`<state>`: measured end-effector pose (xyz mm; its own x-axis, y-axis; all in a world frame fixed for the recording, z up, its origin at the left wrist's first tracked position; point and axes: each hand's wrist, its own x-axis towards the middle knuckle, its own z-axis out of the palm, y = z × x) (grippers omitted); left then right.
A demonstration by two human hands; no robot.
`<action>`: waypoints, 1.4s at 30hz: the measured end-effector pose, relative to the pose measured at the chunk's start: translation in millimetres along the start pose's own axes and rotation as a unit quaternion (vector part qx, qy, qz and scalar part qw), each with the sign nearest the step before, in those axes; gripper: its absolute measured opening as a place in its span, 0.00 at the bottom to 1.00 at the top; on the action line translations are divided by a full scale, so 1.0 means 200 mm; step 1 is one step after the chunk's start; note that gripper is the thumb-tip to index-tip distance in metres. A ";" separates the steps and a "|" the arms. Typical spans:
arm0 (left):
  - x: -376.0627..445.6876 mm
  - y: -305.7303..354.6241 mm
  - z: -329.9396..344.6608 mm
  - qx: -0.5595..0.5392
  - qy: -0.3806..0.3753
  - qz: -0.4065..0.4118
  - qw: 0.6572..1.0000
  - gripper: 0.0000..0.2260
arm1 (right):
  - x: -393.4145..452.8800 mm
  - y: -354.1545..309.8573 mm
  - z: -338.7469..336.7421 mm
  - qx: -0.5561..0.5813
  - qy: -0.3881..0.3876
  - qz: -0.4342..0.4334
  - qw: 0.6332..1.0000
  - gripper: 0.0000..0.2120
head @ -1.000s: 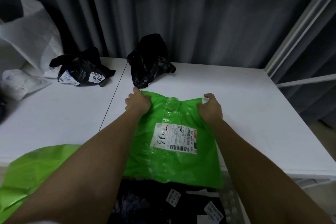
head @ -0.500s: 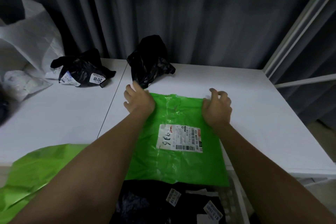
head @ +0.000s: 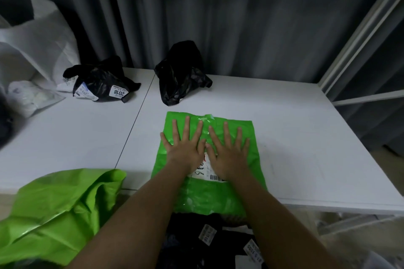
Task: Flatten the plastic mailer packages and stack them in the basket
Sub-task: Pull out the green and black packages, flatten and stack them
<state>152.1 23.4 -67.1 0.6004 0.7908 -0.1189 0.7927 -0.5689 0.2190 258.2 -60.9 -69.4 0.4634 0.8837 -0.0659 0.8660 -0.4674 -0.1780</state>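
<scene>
A green plastic mailer [head: 244, 129] with a white shipping label lies flat on the white table [head: 306, 148], its near end hanging over the table's front edge. My left hand [head: 185, 146] and my right hand [head: 227, 150] press on it side by side, palms down, fingers spread and straight. Below the table edge, black mailers [head: 209, 238] with white labels lie stacked in a pale basket [head: 371, 255], only partly visible. Two crumpled black mailers sit at the back of the table, one labelled 2018 [head: 100, 83] and one [head: 181, 72] near the curtain.
Another green mailer [head: 54, 209] lies crumpled at the lower left, off the table's front edge. White bags [head: 32, 54] are piled at the far left. A grey curtain hangs behind the table, and a white metal frame [head: 358, 35] stands on the right.
Both hands have let go of the green mailer's far corners, moved together to its middle and opened flat on it. The mailer now lies flatter on the table.
</scene>
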 end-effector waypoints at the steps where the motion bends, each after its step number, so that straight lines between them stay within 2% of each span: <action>1: 0.00 0.00 0.01 -0.002 -0.003 -0.001 1.000 0.24 | 0.00 0.01 0.00 0.000 -0.006 0.002 1.000 0.27; 25: 0.04 0.00 0.02 -0.005 -0.050 -0.022 0.998 0.24 | 0.04 0.02 0.03 0.000 -0.047 0.017 0.999 0.26; 34: 0.02 0.02 -0.04 -0.047 -0.084 -0.040 0.995 0.23 | 0.05 0.02 0.03 0.012 -0.053 0.017 0.998 0.26; 38: -0.08 0.02 -0.05 -0.044 -0.092 -0.030 0.994 0.24 | 0.08 0.04 0.03 0.007 -0.048 0.010 0.999 0.25; 42: -0.21 0.03 -0.06 0.006 -0.080 0.002 0.997 0.25 | 0.11 0.04 0.01 0.000 -0.064 0.009 0.998 0.25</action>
<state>130.3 -11.4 -48.9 0.6112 0.7437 -0.2708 0.7915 -0.5747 0.2082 274.0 -45.4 -74.0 0.4511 0.8711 -0.1941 0.8577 -0.4832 -0.1753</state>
